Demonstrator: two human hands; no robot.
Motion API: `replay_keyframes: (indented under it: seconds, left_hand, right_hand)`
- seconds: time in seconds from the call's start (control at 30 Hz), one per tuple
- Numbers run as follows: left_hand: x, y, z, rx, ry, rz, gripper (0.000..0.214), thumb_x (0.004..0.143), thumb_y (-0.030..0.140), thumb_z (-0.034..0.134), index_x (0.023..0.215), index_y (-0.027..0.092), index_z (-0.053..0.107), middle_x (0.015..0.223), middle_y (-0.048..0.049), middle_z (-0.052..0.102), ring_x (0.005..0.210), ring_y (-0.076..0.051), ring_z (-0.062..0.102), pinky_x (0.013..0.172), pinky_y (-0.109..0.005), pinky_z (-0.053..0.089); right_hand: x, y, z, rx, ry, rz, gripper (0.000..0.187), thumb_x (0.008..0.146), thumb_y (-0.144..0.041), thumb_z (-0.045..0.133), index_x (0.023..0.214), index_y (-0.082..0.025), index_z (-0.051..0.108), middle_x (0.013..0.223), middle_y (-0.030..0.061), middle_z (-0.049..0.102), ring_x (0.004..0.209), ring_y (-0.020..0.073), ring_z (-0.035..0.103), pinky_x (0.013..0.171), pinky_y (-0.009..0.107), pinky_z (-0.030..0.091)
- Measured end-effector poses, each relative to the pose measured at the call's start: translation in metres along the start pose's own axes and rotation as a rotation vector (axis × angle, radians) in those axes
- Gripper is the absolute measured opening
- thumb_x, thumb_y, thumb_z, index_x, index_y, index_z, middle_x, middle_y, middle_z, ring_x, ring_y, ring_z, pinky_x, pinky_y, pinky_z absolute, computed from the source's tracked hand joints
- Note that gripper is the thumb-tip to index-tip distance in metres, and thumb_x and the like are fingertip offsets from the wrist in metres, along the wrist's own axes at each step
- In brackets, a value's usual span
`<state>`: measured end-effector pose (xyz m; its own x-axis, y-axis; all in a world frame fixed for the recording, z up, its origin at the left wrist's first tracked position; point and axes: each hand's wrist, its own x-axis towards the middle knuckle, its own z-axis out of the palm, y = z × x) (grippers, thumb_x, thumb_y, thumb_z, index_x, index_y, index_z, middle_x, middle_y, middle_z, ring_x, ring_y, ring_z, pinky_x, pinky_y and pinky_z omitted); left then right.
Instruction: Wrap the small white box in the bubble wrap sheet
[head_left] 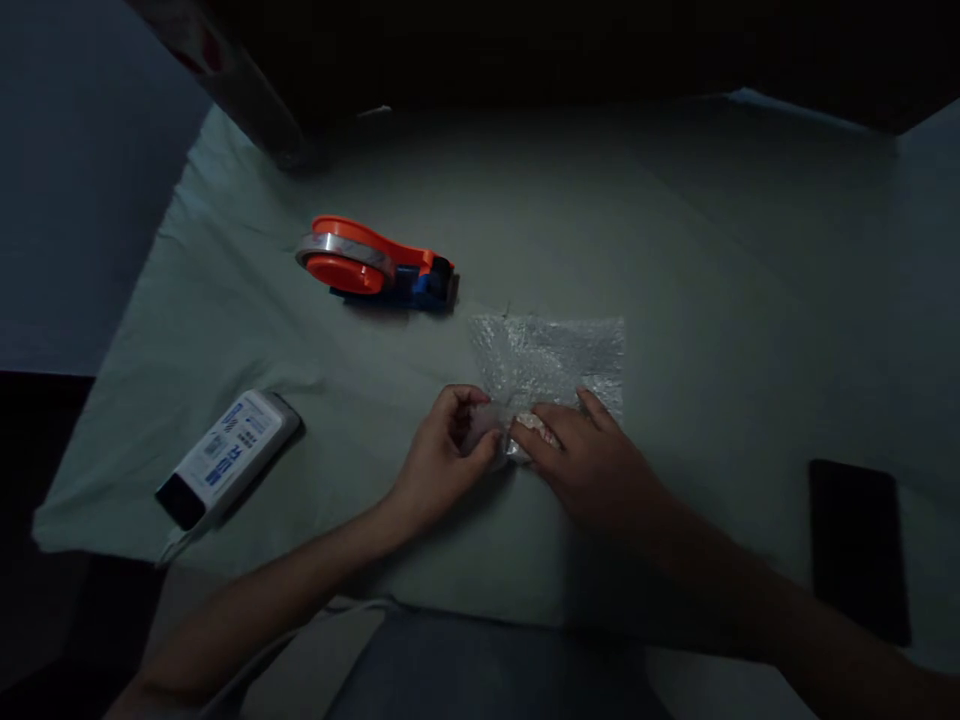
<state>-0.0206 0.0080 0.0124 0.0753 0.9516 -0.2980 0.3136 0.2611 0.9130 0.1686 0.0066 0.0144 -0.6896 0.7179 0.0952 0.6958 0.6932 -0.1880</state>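
A sheet of clear bubble wrap lies flat on the pale green cloth in the middle of the table. My left hand is curled at the sheet's near left corner, its fingers pinched on the wrap's edge. My right hand rests on the near edge of the same sheet, fingers pressed down over a small pale object wrapped in it. What the small object is I cannot make out in the dim light.
An orange and blue tape dispenser with a clear roll lies at the back left. A white box with blue print sits near the left front edge. A dark phone lies at the right front. A dark shape stands at the back.
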Motion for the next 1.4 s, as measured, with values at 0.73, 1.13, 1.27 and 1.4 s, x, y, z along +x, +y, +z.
replay_keyframes:
  seconds: [0.73,1.13,1.27,1.4]
  left_hand:
    - [0.006,-0.016,0.012,0.466,-0.182,0.948,0.013,0.084,0.016,0.062,0.095,0.016,0.054,0.101,-0.0076,0.063,0.109,-0.023,0.054,0.095,-0.041,0.049]
    - [0.019,-0.023,0.016,0.517,-0.191,1.117,0.019,0.085,0.014,0.059,0.103,0.010,0.056,0.099,-0.0101,0.058,0.103,-0.022,0.055,0.091,-0.040,0.055]
    - [0.018,-0.023,0.016,0.493,-0.196,1.094,0.019,0.086,0.016,0.057,0.104,0.011,0.055,0.099,-0.0100,0.057,0.108,-0.023,0.054,0.091,-0.042,0.055]
    - [0.017,-0.025,0.016,0.472,-0.203,1.068,0.019,0.085,0.016,0.058,0.104,0.011,0.056,0.099,-0.0107,0.057,0.110,-0.024,0.055,0.094,-0.043,0.054]
  right_hand:
    - [-0.008,0.008,0.014,0.175,0.121,-0.009,0.054,0.086,-0.016,0.047,0.137,-0.004,0.034,0.123,0.0173,0.062,0.113,0.0246,0.059,0.104,0.045,0.044]
    - [-0.071,0.016,-0.028,0.439,0.037,1.026,0.056,0.083,-0.054,0.053,0.126,-0.017,0.050,0.093,0.0089,0.069,0.079,0.0251,0.068,0.068,0.039,0.055]
    - [-0.073,0.004,-0.013,0.767,0.011,1.210,0.062,0.084,-0.054,0.051,0.133,-0.016,0.043,0.083,0.0074,0.071,0.074,0.0234,0.068,0.069,0.038,0.054]
    - [-0.057,-0.006,0.004,1.150,0.149,1.266,0.067,0.079,-0.050,0.058,0.134,-0.017,0.038,0.081,0.0058,0.071,0.059,0.0195,0.066,0.060,0.035,0.054]
